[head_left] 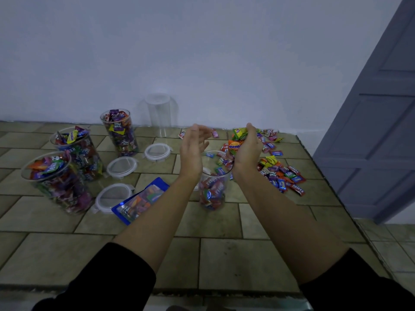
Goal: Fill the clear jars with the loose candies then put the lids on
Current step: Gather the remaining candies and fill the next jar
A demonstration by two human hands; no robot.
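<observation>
Fig.: part-filled jar [212, 189] stands upright on desk [224, 254], long axis vertical, mouth up, directly below & betw. both hands. Right hand [247, 149] curls round a handful of candies [238, 140] just above the rim's right side, on the side of the loose candies [283, 171]. Left hand [193, 149] is open, fingers straight, holding nothing, at the rim's left. Drop path judged approx. straight down. Count: 5 jars, i.e. 3 full jars [78, 151] at left, 1 empty jar [160, 113] by the wall, 1 part-filled; 3 lids [122, 166], all off, lying flat; 1 blue bag [139, 200].
</observation>
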